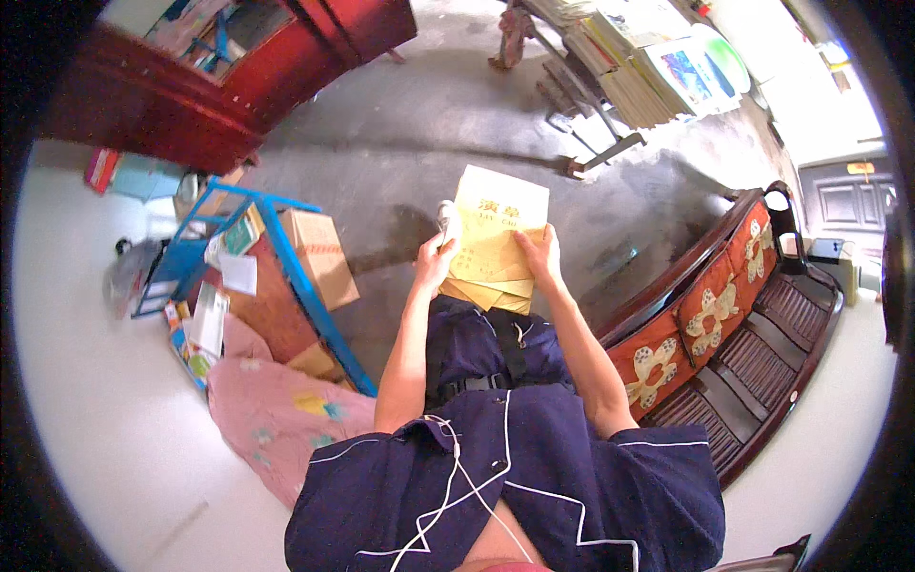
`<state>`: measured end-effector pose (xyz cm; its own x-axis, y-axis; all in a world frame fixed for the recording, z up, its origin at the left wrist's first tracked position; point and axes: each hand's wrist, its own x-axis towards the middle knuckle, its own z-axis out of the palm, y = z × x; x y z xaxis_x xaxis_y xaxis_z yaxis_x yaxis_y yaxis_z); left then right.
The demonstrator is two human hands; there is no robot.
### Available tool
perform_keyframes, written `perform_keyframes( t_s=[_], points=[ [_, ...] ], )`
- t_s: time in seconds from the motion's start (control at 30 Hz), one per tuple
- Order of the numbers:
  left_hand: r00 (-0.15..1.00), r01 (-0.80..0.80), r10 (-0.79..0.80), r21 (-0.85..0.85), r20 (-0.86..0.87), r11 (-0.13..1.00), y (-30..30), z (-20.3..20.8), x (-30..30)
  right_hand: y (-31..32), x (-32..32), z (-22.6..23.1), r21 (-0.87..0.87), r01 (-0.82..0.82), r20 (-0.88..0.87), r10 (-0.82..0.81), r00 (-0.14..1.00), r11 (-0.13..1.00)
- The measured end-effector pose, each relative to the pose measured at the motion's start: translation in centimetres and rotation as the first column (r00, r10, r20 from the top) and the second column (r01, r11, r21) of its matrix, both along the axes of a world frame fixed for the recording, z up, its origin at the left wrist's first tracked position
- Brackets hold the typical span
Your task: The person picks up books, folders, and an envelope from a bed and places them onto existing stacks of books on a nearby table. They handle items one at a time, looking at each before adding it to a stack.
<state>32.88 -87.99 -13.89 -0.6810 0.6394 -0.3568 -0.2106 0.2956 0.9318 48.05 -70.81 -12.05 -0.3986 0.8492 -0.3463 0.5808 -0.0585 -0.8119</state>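
Between my two hands is a small stack of yellow paper booklets (pixel 499 214), held above my lap. The top cover carries printed characters, and lower sheets fan out toward me below it. My left hand (pixel 435 259) is closed on the stack's left edge. Beside its fingers a small white object (pixel 445 215) shows, too unclear to name. My right hand (pixel 540 255) grips the right edge, with its thumb lying on the cover. Fingers beneath the stack are hidden.
A blue metal frame (pixel 315 286) with a cardboard box (pixel 319 253) and a pink floral cloth (pixel 276 410) stands at left. On the right is a dark wooden bench (pixel 753 372) with orange cushions (pixel 705 319). Ahead are a red cabinet (pixel 181 95) and piled papers (pixel 639 81).
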Motion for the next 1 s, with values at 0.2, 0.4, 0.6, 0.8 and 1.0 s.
perform_keyframes(
  t_s=[0.2,0.4,0.6,0.8,1.0],
  points=[
    [0.983,0.184,-0.182,0.03,-0.037,0.983,10.1,1.7,-8.7,7.4,-4.6,-3.6,0.039,0.139,-0.182,-0.13,0.975,0.99],
    [0.947,0.322,-0.321,0.033,-0.017,0.946,17.5,3.0,-16.3,11.7,-10.5,-2.9,0.035,0.257,-0.218,-0.243,0.945,0.966],
    [0.952,0.292,-0.296,0.049,0.078,0.955,23.1,3.0,-19.9,16.2,-14.8,-2.6,-0.089,0.373,-0.293,-0.382,0.876,0.924],
    [0.967,0.237,-0.245,0.098,0.076,0.967,31.5,3.2,-24.5,22.9,-19.6,-0.9,-0.078,0.378,-0.351,-0.38,0.856,0.923],
    [0.961,0.249,-0.262,0.144,0.083,0.958,41.8,2.2,-30.4,33.7,-25.3,-0.1,-0.236,0.436,-0.436,-0.495,0.751,0.869]
  ],
)
